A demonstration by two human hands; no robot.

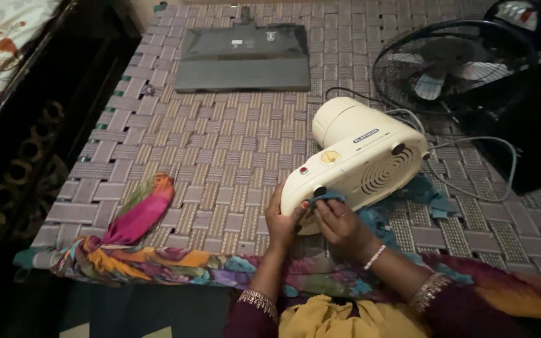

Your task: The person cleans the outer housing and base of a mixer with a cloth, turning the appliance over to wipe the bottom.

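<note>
A cream-coloured electric appliance [355, 156] with a round grille, a yellow dial and a red light lies tilted on a woven cot [220, 144]. My left hand [281, 222] grips its near lower corner. My right hand [339, 225] presses a blue cloth [325, 198] against the casing's front edge. More of the blue cloth [430, 194] lies under and beside the appliance.
A dark grey flat panel [243, 57] lies at the cot's far side. A black table fan [449, 66] stands at the right, with a grey cord [496, 150] looping beside it. A multicoloured scarf [139, 250] drapes over the near edge. Dark wooden furniture [26, 138] runs along the left.
</note>
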